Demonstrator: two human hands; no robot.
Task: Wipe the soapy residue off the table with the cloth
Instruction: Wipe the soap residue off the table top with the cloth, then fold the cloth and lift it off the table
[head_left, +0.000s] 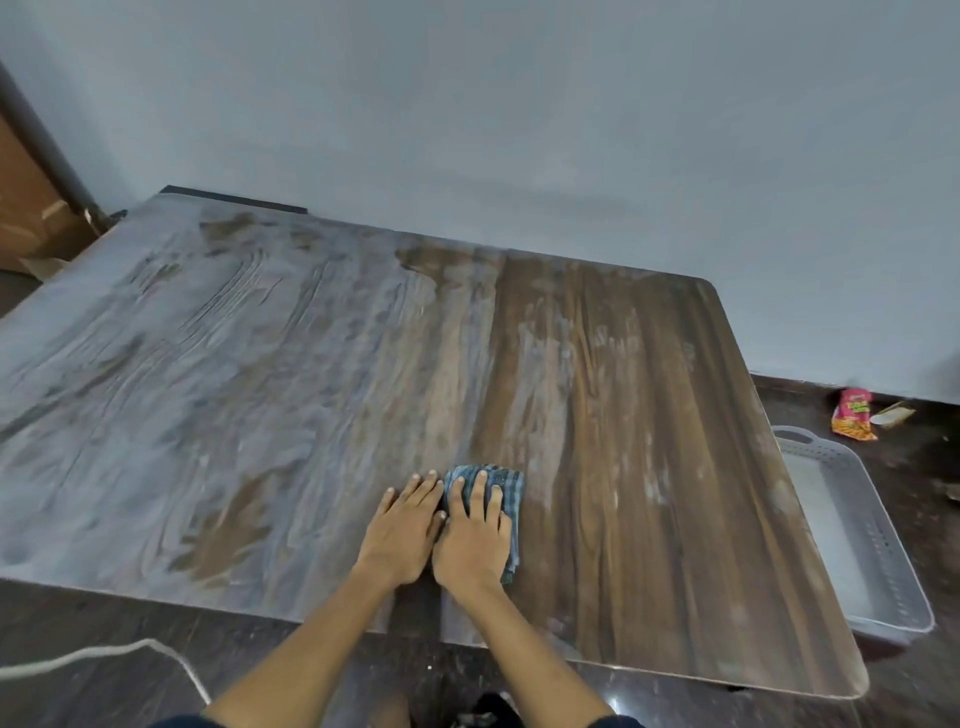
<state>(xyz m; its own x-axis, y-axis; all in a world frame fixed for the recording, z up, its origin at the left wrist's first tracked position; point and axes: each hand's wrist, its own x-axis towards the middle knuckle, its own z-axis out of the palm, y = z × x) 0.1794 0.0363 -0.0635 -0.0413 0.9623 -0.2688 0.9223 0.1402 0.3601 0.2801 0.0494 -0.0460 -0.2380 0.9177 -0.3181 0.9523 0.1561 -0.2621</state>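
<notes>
A person presses a folded cloth (493, 499) flat under the right hand (475, 540) near the table's (675, 467) front edge, left hand (402, 535) open beside it.

The right side looks mostly wiped; soapy residue (182, 364) covers the left half.

Hands (439, 530) flat on cloth (506, 493)

One wooden table (649, 467), smeared with whitish soapy residue (182, 364) across most of its left part. One folded blue checked cloth (506, 493). Two bare hands: one left hand (402, 535) and one right hand (475, 540). On the floor, one pale plastic tray (872, 551), one red snack packet (852, 415) and one white cord (104, 654).
</notes>
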